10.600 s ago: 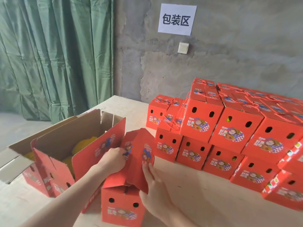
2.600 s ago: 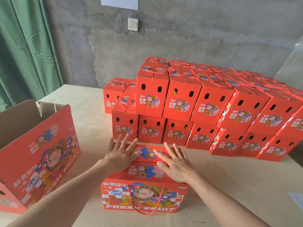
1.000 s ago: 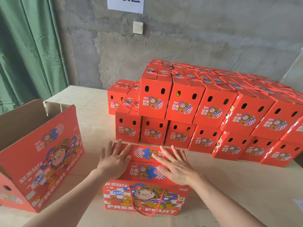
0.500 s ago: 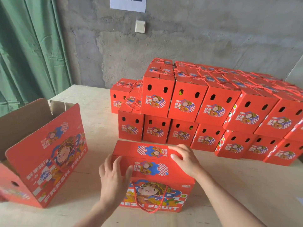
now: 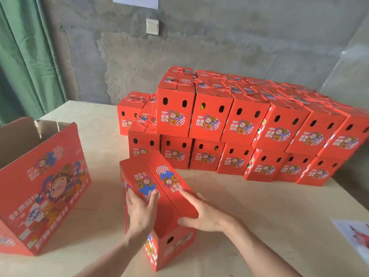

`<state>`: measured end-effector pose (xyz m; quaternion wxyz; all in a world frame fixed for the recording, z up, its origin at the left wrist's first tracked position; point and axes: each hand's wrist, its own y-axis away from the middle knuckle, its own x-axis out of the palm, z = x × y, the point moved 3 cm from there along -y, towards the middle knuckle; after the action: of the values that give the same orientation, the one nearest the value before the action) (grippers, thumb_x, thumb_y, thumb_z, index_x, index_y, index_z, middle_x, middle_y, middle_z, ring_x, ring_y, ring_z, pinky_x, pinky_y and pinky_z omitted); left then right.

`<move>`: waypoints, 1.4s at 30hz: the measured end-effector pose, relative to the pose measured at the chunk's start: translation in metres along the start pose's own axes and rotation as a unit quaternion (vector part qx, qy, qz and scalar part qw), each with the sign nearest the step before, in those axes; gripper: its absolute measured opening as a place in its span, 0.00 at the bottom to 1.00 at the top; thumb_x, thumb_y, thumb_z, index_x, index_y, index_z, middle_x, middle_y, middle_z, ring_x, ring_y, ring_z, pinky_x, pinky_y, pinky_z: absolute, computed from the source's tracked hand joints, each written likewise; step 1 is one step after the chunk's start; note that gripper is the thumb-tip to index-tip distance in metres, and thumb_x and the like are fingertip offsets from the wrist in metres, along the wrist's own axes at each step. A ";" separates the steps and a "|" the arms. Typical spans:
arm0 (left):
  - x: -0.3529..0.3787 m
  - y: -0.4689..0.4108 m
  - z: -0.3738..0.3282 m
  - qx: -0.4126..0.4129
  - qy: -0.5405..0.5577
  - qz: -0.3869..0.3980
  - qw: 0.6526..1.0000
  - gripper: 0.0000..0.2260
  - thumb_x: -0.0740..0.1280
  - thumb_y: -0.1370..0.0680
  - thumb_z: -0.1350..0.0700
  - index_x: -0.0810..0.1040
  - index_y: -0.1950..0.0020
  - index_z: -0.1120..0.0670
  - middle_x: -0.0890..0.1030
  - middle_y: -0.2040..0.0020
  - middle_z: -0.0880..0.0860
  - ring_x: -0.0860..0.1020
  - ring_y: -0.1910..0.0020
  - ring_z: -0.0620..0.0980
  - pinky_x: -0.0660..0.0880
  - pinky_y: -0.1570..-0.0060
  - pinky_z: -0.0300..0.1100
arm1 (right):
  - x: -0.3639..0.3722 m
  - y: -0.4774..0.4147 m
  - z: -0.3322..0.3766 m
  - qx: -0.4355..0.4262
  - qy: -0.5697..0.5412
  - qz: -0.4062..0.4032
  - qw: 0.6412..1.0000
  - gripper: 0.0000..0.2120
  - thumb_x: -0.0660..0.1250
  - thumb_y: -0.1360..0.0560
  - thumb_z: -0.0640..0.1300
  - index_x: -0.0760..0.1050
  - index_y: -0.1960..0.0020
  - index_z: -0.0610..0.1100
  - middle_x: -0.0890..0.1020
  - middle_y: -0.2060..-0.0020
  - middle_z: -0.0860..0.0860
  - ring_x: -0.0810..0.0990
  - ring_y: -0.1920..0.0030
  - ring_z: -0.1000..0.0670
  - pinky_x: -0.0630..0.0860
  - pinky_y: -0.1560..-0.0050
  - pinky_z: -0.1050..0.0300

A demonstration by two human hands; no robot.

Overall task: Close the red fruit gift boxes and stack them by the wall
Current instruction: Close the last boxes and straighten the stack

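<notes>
A closed red fruit gift box (image 5: 159, 188) sits on the wooden table (image 5: 259, 206) right in front of me, turned so one short end with holes faces me. My left hand (image 5: 141, 212) lies on its top and left edge with the fingers stretched out. My right hand (image 5: 201, 212) holds the right edge of the lid, thumb along the near end. Against the grey wall, a stack of closed red boxes (image 5: 239, 126) stands two layers high.
An open, larger red box (image 5: 42, 182) with raised cardboard flaps stands at the left. A green curtain (image 5: 28, 56) hangs at the far left. A printed sheet (image 5: 355, 236) lies at the table's right edge.
The box has been turned about a quarter turn, so its short end now faces me instead of its long printed side. Both hands shifted with it to the near end.
</notes>
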<state>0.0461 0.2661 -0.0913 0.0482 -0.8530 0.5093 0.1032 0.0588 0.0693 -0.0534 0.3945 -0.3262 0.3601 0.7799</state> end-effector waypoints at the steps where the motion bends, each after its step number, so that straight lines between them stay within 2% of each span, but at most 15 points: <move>1: 0.004 0.008 0.005 0.002 0.018 0.026 1.000 0.32 0.67 0.23 0.52 0.55 0.24 0.57 0.63 0.27 0.58 0.60 0.27 0.55 0.58 0.28 0.55 | 0.003 0.003 0.000 -0.006 0.005 -0.014 1.000 0.42 0.64 0.31 0.70 0.48 0.25 0.64 0.57 0.24 0.53 0.55 0.24 0.49 0.58 0.28 0.52; 3: 0.002 0.001 0.007 0.009 0.039 0.058 0.997 0.31 0.68 0.23 0.57 0.56 0.25 0.56 0.68 0.30 0.57 0.68 0.31 0.54 0.65 0.31 0.53 | 0.010 0.004 0.007 0.005 0.018 -0.069 0.997 0.42 0.64 0.31 0.70 0.49 0.24 0.61 0.60 0.25 0.49 0.60 0.26 0.47 0.61 0.29 0.53; 6: -0.014 -0.031 -0.005 0.017 0.028 0.139 0.990 0.19 0.66 0.22 0.57 0.68 0.32 0.52 0.79 0.40 0.54 0.80 0.51 0.40 0.77 0.52 0.35 | 0.043 0.004 0.038 0.032 0.046 -0.151 0.987 0.44 0.59 0.29 0.71 0.46 0.22 0.52 0.61 0.27 0.42 0.66 0.30 0.42 0.64 0.33 0.52; 10: -0.032 -0.050 -0.008 0.017 -0.102 0.119 0.988 0.23 0.59 0.19 0.50 0.63 0.26 0.57 0.72 0.30 0.57 0.72 0.34 0.54 0.68 0.35 0.45 | 0.059 0.004 0.047 0.052 -0.112 -0.222 0.967 0.37 0.57 0.25 0.67 0.50 0.24 0.49 0.68 0.31 0.49 0.70 0.33 0.46 0.66 0.38 0.56; 13: -0.043 -0.038 0.014 -0.156 -0.031 -0.026 0.987 0.27 0.57 0.20 0.43 0.67 0.31 0.63 0.73 0.35 0.63 0.74 0.39 0.61 0.71 0.39 0.53 | 0.056 0.000 0.012 0.245 -0.437 -0.258 0.826 0.29 0.57 0.22 0.63 0.67 0.33 0.42 0.79 0.43 0.45 0.78 0.44 0.44 0.73 0.45 0.53; 14: -0.042 -0.030 0.019 -0.246 0.039 -0.010 0.969 0.28 0.56 0.20 0.41 0.71 0.36 0.64 0.77 0.41 0.64 0.77 0.46 0.61 0.74 0.45 0.53 | 0.064 -0.004 0.009 0.284 -0.525 -0.197 0.778 0.30 0.55 0.22 0.63 0.70 0.35 0.39 0.80 0.45 0.42 0.79 0.45 0.43 0.75 0.44 0.50; 16: -0.035 -0.016 0.019 -0.365 0.146 0.096 0.914 0.29 0.52 0.21 0.36 0.77 0.46 0.60 0.81 0.52 0.62 0.79 0.54 0.60 0.76 0.51 0.52 | 0.074 -0.010 0.018 0.261 -0.596 -0.105 0.752 0.29 0.54 0.22 0.64 0.78 0.41 0.41 0.83 0.49 0.43 0.81 0.48 0.44 0.77 0.45 0.49; 20: -0.036 -0.025 0.007 -0.303 0.178 0.101 0.931 0.21 0.57 0.18 0.45 0.78 0.47 0.62 0.82 0.51 0.63 0.80 0.54 0.60 0.76 0.49 0.54 | 0.054 -0.032 0.033 0.225 -0.660 -0.125 0.706 0.22 0.59 0.20 0.55 0.83 0.64 0.45 0.85 0.64 0.46 0.83 0.64 0.48 0.77 0.65 0.57; 23: -0.041 -0.032 -0.010 -0.214 0.166 0.069 0.960 0.11 0.60 0.18 0.54 0.79 0.48 0.59 0.81 0.56 0.61 0.79 0.60 0.57 0.77 0.50 0.54 | 0.024 -0.041 0.039 0.227 -0.670 -0.197 0.678 0.14 0.61 0.20 0.49 0.78 0.57 0.41 0.83 0.69 0.47 0.81 0.68 0.48 0.76 0.69 0.56; 27: -0.047 -0.040 -0.063 0.074 0.065 0.075 0.992 0.08 0.61 0.20 0.52 0.77 0.55 0.52 0.79 0.56 0.51 0.76 0.56 0.49 0.72 0.52 0.44 | -0.035 -0.040 0.068 0.049 -0.565 -0.337 0.752 0.09 0.62 0.21 0.39 0.75 0.60 0.42 0.82 0.68 0.48 0.76 0.73 0.55 0.70 0.67 0.59; 30: -0.048 -0.042 -0.116 0.243 -0.009 0.094 0.965 0.07 0.61 0.19 0.58 0.79 0.53 0.56 0.77 0.64 0.46 0.73 0.64 0.43 0.69 0.61 0.33 | -0.072 -0.031 0.108 -0.083 -0.437 -0.292 0.847 0.12 0.60 0.21 0.38 0.78 0.60 0.42 0.79 0.76 0.51 0.71 0.78 0.58 0.66 0.75 0.66; 33: -0.050 -0.040 -0.146 0.362 -0.204 0.136 0.900 0.09 0.63 0.21 0.60 0.81 0.56 0.61 0.79 0.67 0.49 0.76 0.68 0.46 0.72 0.66 0.38 | -0.080 -0.033 0.127 -0.053 -0.322 -0.214 0.921 0.11 0.64 0.21 0.44 0.81 0.59 0.41 0.83 0.67 0.49 0.73 0.74 0.59 0.68 0.70 0.66; 37: -0.056 -0.040 -0.159 0.440 -0.404 0.149 0.788 0.10 0.61 0.26 0.62 0.80 0.49 0.57 0.80 0.50 0.50 0.73 0.46 0.52 0.70 0.45 0.46 | -0.078 -0.041 0.139 -0.027 -0.442 -0.066 0.894 0.14 0.64 0.22 0.49 0.80 0.56 0.39 0.83 0.65 0.46 0.81 0.65 0.50 0.71 0.64 0.61; 39: -0.059 -0.039 -0.154 0.450 -0.364 0.133 0.804 0.12 0.59 0.26 0.59 0.81 0.52 0.57 0.81 0.51 0.51 0.75 0.48 0.54 0.71 0.47 0.46 | -0.077 -0.043 0.143 -0.001 -0.461 -0.028 0.887 0.11 0.65 0.23 0.46 0.80 0.58 0.40 0.82 0.71 0.47 0.82 0.68 0.49 0.73 0.67 0.62; 42: -0.063 -0.039 -0.107 0.289 -0.162 0.162 0.929 0.17 0.58 0.27 0.53 0.77 0.45 0.59 0.81 0.50 0.54 0.78 0.49 0.55 0.75 0.49 0.48 | -0.081 -0.047 0.146 0.054 -0.396 -0.051 0.915 0.07 0.67 0.23 0.41 0.79 0.58 0.39 0.72 0.81 0.52 0.76 0.76 0.52 0.71 0.71 0.63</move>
<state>0.0650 0.3189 0.0262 0.3570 -0.6795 0.6339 0.0946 0.1041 0.1778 0.0732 0.5607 0.0135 0.1984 0.8038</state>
